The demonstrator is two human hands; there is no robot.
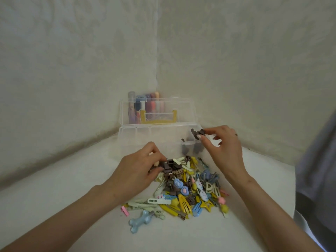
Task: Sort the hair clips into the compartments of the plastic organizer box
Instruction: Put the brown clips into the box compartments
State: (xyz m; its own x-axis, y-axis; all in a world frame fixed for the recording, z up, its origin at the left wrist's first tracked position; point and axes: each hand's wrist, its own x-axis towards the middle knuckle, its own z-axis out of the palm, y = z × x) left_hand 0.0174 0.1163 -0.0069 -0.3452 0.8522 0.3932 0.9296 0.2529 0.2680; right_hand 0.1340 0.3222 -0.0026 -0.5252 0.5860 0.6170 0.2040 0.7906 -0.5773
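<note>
Pinching a brown clip [197,132], the right grip [225,145] hung just above the right compartment [189,142] — the left grip [138,169], farther off, pinched a second clip [166,165].

Right hand [225,148] with brown clip [198,134] over box [145,135], left hand [138,166] with taupe clip [168,165]

blocked: clip pile [190,187] before organizer box [120,140] | open: surface [54,206] left of pile

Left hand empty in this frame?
No, the left hand pinches a brown claw clip at the far edge of the pile; the right hand holds a second clip over the organizer box.
</note>
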